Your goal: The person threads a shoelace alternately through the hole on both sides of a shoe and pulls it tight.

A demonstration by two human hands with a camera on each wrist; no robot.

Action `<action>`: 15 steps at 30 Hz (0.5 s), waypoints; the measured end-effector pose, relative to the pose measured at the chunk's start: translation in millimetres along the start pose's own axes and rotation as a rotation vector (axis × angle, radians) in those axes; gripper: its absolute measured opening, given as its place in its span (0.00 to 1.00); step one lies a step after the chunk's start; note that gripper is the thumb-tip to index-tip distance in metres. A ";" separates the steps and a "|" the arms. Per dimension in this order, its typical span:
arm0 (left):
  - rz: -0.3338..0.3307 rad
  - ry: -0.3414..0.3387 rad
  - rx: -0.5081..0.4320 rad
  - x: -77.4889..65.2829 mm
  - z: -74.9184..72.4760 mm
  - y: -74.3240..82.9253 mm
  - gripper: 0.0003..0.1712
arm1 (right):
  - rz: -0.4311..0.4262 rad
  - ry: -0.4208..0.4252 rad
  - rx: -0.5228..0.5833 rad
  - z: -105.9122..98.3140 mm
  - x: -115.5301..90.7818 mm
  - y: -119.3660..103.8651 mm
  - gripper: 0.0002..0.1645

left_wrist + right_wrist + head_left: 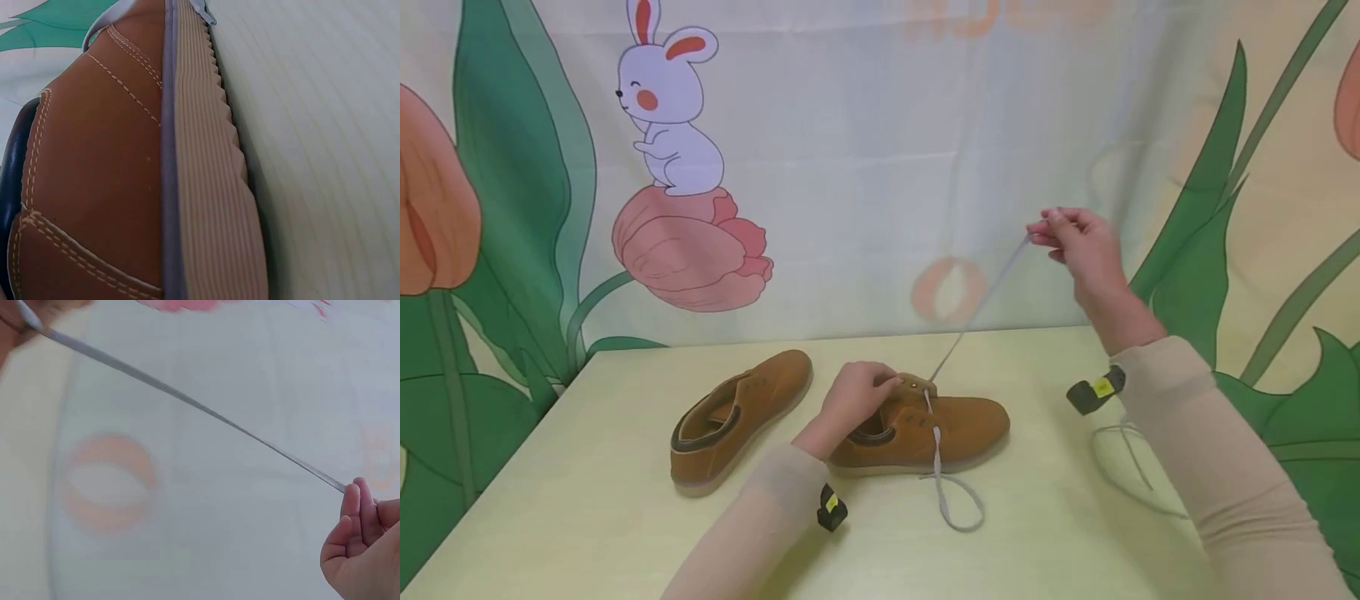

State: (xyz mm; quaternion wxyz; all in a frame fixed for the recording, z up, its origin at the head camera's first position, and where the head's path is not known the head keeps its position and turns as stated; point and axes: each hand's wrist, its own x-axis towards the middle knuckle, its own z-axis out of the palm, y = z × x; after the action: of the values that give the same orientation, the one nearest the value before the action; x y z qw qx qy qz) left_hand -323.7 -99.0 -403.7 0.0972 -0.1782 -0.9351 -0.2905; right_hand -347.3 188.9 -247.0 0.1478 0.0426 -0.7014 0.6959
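Observation:
A brown lace-up shoe (970, 425) lies on the table with its toe to the right. My left hand (857, 396) pinches the shoe's raised eyelet flap (919, 386) near its top edge. High at the right, my right hand (1088, 246) pinches a grey shoelace (175, 393) between thumb and fingers. That lace runs taut and slanting down to the flap. From the near flap hangs the lace's other part, ending in a loop on the table. In the left wrist view the shoe's side and ribbed sole (212, 175) fill much of the picture; the left fingers are hidden.
A second brown shoe (782, 387), with no lace visible in it, stands to the left. Another grey lace (1123, 492) lies loosely curled on the table beside my right forearm. Behind the pale table (587, 517) hangs a printed cloth (850, 208).

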 end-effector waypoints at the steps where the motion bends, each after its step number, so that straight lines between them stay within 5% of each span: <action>1: 0.000 0.002 -0.003 0.2 0.0 -0.2 0.13 | -0.029 0.017 0.015 -6.4 0.7 -8.7 0.08; 5: -0.016 0.003 -0.016 0.6 -0.3 -0.1 0.13 | -0.068 0.044 0.014 -22.9 -1.3 -28.1 0.08; 10: -0.012 0.012 -0.027 -2.0 -2.4 1.3 0.13 | -0.048 0.029 -0.060 -28.8 -9.9 -25.9 0.11; 15: 0.020 0.027 -0.048 -8.1 -11.7 4.1 0.15 | -0.060 -0.083 -0.001 -31.0 -23.4 -18.3 0.11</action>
State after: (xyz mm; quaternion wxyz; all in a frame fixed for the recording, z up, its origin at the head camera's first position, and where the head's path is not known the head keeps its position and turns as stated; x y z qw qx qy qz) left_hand -313.7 -104.9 -394.4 0.1082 -0.1862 -0.9245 -0.3144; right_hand -315.6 215.7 -236.0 0.1397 0.0924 -0.7057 0.6884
